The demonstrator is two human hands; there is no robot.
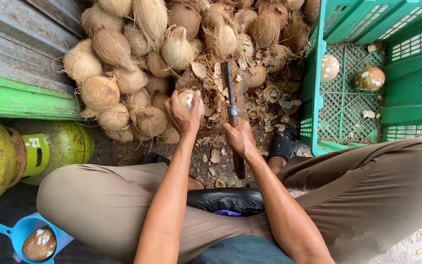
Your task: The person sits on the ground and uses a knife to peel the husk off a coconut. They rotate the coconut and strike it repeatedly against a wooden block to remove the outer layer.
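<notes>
Far left, a green gas cylinder (67,146) lies beside a blue scoop (23,232) holding a shelled coconut. Next, the husked pile (123,63). Your left hand (184,115) is clamped over a coconut (191,100) on the ground, at the pile's near edge. Your right hand (240,139) grips the knife (231,105), which lies just beside the nut, long axis running straight away from you, blade pointing at the pile. Right, a green crate (416,88) holds two peeled nuts.
</notes>
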